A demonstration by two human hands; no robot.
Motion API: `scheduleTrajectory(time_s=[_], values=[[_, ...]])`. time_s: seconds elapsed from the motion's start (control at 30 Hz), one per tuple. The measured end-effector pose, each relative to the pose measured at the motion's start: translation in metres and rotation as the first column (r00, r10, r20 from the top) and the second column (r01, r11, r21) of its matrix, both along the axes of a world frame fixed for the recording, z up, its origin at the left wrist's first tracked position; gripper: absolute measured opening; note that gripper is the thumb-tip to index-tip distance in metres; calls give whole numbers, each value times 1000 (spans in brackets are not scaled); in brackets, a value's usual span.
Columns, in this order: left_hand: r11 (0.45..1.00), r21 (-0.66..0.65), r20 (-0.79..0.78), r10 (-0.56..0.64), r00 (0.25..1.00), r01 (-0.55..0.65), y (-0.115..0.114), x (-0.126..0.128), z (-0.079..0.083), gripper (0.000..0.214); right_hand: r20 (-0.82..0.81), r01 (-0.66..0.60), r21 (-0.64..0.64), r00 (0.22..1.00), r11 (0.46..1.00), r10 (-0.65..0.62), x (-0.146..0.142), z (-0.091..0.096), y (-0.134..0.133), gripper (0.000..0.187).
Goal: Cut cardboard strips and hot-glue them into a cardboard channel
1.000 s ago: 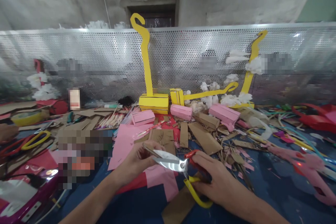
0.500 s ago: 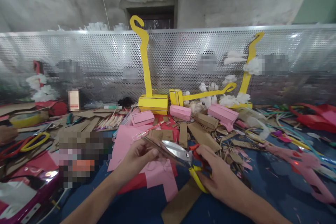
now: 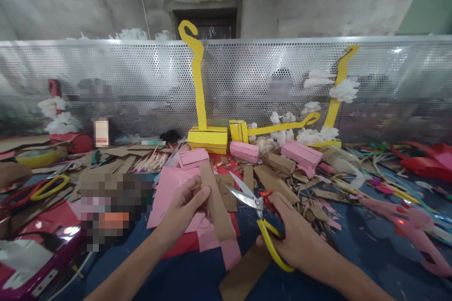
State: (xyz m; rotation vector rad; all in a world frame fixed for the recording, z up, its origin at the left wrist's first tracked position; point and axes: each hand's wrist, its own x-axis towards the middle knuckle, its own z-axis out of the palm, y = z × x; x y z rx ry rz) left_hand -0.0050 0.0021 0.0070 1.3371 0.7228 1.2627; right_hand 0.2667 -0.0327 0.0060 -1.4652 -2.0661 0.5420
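Observation:
My left hand is closed on a strip of brown cardboard, pinched at its left edge and tilted over the pink paper. In my right hand is a pair of scissors with one red and one yellow handle. The blades stand apart and point up and left, just right of the strip, with nothing visible between them. Another cardboard piece lies on the blue table below the scissors. Small pink folded boxes sit beyond my hands.
A yellow box with a tall hooked neck stands against the perforated metal panel. A pink glue gun with a lit red light rests at the right. Red-and-yellow scissors lie at the left, near another person's hand.
The scissor blades have opened and moved off the cardboard strip. My left hand has turned the strip so its broad face shows and its lower end points toward me.

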Motion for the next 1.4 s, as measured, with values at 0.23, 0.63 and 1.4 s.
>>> scheduleTrajectory(time_s=[0.23,0.63,1.4], values=[[999,-43,-38,-17,999,15,-2,0,1,38,-11,-13,5,1000,1000,13,-2,-1,-1,42],[980,-197,68,-2,998,15,1,1,0,38,-52,29,17,998,999,-28,4,-1,7,46],[982,79,-31,-168,985,169,2,-9,-7,19,-69,-168,-38,984,985,165,0,2,-5,27]])
